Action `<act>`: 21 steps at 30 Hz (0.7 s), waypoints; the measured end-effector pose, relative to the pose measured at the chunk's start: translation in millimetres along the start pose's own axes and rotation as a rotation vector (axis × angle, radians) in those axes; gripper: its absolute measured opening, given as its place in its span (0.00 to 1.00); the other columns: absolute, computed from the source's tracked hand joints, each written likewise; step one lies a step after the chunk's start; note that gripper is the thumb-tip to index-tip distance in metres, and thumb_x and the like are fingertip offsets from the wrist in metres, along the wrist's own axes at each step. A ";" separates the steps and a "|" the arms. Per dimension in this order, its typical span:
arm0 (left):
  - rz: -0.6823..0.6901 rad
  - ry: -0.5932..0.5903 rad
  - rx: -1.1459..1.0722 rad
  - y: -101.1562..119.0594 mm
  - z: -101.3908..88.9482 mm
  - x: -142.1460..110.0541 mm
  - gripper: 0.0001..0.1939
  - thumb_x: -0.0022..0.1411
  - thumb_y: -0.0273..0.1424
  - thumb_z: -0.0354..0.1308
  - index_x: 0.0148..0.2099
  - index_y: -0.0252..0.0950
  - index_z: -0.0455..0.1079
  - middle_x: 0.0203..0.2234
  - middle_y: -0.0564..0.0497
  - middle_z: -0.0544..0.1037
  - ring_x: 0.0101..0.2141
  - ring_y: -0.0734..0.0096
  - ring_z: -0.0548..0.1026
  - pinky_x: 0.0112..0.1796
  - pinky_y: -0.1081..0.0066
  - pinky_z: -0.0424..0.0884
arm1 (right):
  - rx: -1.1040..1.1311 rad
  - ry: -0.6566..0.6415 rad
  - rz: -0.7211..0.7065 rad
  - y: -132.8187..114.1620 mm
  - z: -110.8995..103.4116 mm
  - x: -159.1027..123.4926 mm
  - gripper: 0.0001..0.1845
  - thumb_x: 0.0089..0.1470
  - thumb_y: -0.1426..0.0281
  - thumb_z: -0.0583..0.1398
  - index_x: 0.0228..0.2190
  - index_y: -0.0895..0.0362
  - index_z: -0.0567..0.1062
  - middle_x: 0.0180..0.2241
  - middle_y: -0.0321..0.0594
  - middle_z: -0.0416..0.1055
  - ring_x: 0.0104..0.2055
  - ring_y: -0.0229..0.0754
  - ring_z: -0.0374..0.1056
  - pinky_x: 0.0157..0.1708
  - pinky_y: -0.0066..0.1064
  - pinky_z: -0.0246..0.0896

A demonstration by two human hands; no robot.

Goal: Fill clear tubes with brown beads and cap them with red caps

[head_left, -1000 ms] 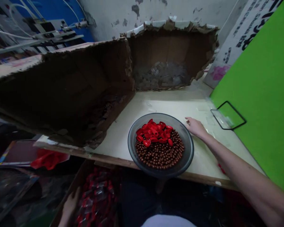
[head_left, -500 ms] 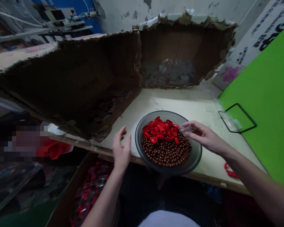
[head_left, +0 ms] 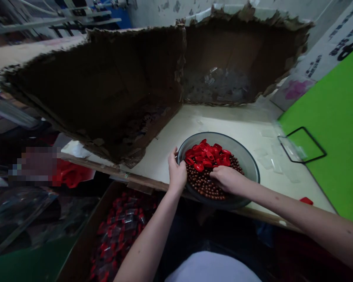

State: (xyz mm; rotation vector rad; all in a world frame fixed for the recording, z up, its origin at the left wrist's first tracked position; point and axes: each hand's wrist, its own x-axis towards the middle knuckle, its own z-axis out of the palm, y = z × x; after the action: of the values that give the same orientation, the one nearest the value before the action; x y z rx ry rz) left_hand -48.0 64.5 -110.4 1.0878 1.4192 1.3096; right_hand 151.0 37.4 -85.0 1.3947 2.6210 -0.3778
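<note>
A grey bowl [head_left: 251,164] stands at the table's front edge. Brown round beads [head_left: 204,186] fill it, with a heap of small red plastic caps [head_left: 207,154] on their far side. My left hand [head_left: 177,172] is closed on the bowl's left rim, thumb toward the inside. Inside the bowl, my right hand [head_left: 228,180] has its fingers bent down against the beads, just below the red caps. Its fingertips are hidden, so what they pinch cannot be made out.
Two torn cardboard boxes stand behind the bowl; the right box [head_left: 241,47] contains clear plastic pieces [head_left: 226,84]. Below left, an open carton [head_left: 82,239] holds several red-and-clear items [head_left: 120,231]. A green board [head_left: 341,129] with a black wire loop [head_left: 320,156] leans at right.
My left hand has moved right onto the bowl's rim. My right hand, which held a small clear piece by the right rim, has come down among the beads. The view has shifted.
</note>
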 end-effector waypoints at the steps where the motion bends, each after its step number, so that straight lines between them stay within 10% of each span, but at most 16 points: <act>1: 0.011 0.002 0.006 -0.3 0.1 -0.1 0.30 0.53 0.20 0.50 0.60 0.35 0.59 0.55 0.40 0.66 0.57 0.62 0.64 0.59 0.60 0.59 | 0.063 -0.001 -0.003 -5.5 1.5 4.5 0.10 0.48 0.80 0.55 0.28 0.57 0.75 0.32 0.45 0.74 0.35 0.45 0.70 0.32 0.31 0.57; 9: 0.046 0.031 0.079 1.4 -2.3 -1.3 0.26 0.58 0.26 0.52 0.60 0.36 0.58 0.55 0.41 0.64 0.55 0.61 0.64 0.57 0.60 0.60 | 0.691 -0.007 0.070 -0.5 -8.0 5.8 0.08 0.49 0.71 0.60 0.35 0.55 0.74 0.33 0.35 0.76 0.37 0.43 0.72 0.41 0.33 0.62; 15: 0.340 0.070 0.231 29.3 -6.9 -15.5 0.23 0.59 0.25 0.52 0.57 0.36 0.63 0.54 0.42 0.63 0.57 0.61 0.62 0.60 0.60 0.56 | 1.105 0.148 0.091 2.1 -18.1 -11.0 0.15 0.45 0.63 0.67 0.36 0.57 0.75 0.42 0.41 0.75 0.45 0.45 0.71 0.50 0.39 0.62; 21: 0.350 -0.399 0.022 58.3 2.7 -39.5 0.20 0.57 0.21 0.51 0.50 0.39 0.72 0.48 0.46 0.73 0.50 0.63 0.70 0.53 0.64 0.65 | 1.391 0.366 0.109 -6.5 -42.3 -25.2 0.17 0.46 0.62 0.68 0.36 0.56 0.73 0.38 0.40 0.77 0.41 0.44 0.74 0.46 0.41 0.66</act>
State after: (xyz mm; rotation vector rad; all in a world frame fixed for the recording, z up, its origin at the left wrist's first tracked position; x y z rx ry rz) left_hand -35.1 29.8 -50.5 1.5643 0.9771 1.2249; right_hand 159.0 26.2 -37.3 1.9547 2.3949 -2.4126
